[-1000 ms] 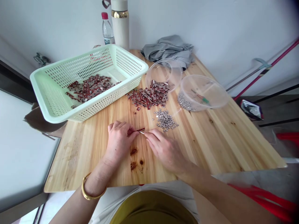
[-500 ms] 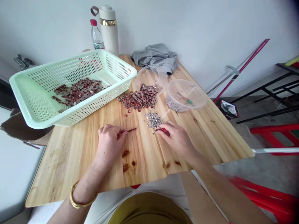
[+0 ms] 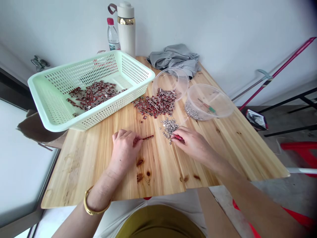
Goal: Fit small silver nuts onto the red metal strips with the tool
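My left hand (image 3: 126, 142), a gold bangle on its wrist, pinches one end of a thin reddish-brown strip (image 3: 148, 137) just above the wooden table (image 3: 99, 172). In my right hand (image 3: 189, 140) is a red-handled tool (image 3: 178, 137), its thin tip pointing left into a small heap of silver beads (image 3: 169, 125). Behind the beads lies a pile of reddish-brown strips (image 3: 156, 105), partly inside a clear round tub lying on its side (image 3: 182, 79).
A pale green basket (image 3: 99, 114) with more strips fills the back left. A clear tub (image 3: 223, 110) holds beads and a green-handled tool. Farther back are a grey cloth (image 3: 173, 58), a bottle (image 3: 113, 38) and a white flask (image 3: 127, 36).
The whole view has shifted, so the table and basket appear farther right. The tool's thin tip now shows over the beads. Both hands keep their holds.
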{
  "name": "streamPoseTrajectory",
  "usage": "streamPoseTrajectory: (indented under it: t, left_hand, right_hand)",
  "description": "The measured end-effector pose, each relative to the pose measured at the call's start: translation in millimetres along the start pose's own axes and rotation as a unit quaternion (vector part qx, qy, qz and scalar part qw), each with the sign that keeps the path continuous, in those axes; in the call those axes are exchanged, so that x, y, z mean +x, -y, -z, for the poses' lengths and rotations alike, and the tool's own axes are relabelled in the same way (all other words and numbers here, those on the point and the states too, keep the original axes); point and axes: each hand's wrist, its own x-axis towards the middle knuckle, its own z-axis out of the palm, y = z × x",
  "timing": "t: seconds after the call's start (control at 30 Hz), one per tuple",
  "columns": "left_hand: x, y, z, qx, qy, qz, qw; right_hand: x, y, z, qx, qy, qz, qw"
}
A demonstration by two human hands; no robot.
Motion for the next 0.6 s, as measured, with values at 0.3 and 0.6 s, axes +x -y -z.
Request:
streamPoseTrajectory:
  t: [0.3,0.6]
  left_hand:
    - [2,-6,-4.0,-0.03,0.003,-0.008,1.0]
    - [0,-6,-5.4,0.001,0.001,-0.012,1.0]
  right_hand:
    - [24,54,-33,0.055,-0.089,0.074,0.992]
    - [22,58,-50,-0.021,-0.112,0.071,0.991]
